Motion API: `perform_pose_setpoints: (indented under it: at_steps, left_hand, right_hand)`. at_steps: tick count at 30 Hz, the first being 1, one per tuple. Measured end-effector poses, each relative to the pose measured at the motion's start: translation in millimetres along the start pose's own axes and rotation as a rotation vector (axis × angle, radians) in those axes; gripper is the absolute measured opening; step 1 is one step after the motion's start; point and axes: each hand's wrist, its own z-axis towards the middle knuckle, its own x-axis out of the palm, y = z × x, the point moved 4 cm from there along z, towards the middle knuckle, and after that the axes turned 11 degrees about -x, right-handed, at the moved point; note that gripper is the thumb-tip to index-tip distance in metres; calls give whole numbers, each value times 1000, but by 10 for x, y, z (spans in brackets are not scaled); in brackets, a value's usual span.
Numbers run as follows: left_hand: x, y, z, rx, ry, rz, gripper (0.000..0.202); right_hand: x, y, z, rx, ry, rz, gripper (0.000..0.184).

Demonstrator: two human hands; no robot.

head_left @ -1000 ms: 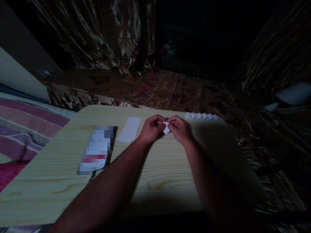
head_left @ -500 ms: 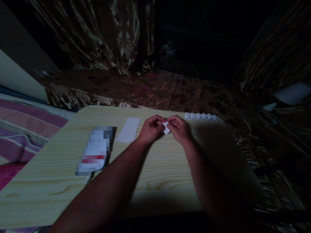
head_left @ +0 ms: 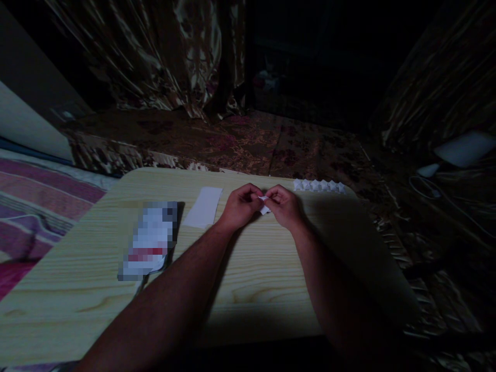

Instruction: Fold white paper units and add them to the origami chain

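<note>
Small folded paper piece [head_left: 264, 208] sits just above the wooden table [head_left: 251, 279], pinched between thumb and fingertips of left hand [head_left: 241, 206] and right hand [head_left: 285, 206]. Likely near weightless, thin, creases easily: grip the edges lightly. Paper strip [head_left: 203, 207] lies to the left, a row of folded paper shapes [head_left: 320, 185] to the right.

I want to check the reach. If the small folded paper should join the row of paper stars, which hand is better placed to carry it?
Probably the right hand. Both hands pinch the small folded paper, but the row of paper stars lies on its side; the left hand is farther.
</note>
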Motion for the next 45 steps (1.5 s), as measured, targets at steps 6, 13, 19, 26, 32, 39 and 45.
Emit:
perform_pose_setpoints:
  at_steps: [6, 13, 19, 26, 32, 39, 45]
  left_hand:
    - [-4, -36, -7, 29, -41, 22, 11]
    - [-8, -45, -5, -11, -45, -46, 15]
    - [7, -14, 10, 5, -2, -69, 18]
    - [-10, -45, 6, -8, -44, -83, 16]
    - [-15, -33, 1, -22, -48, -84, 15]
    - [-3, -30, -3, -24, -79, -87, 12]
    - [3, -45, -6, -38, -126, -85, 8]
  right_hand:
    - [24, 9, -8, 28, -7, 14, 13]
    - [19, -11, -5, 15, -47, 65, 13]
    - [9, -11, 1, 0, -69, 99, 13]
    - [11, -13, -4, 10, -59, 147, 17]
    - [-1, -8, -1, -5, -90, 112, 16]
    - [15, -10, -1, 9, -111, 49, 13]
    - [14, -16, -5, -42, -137, 63, 8]
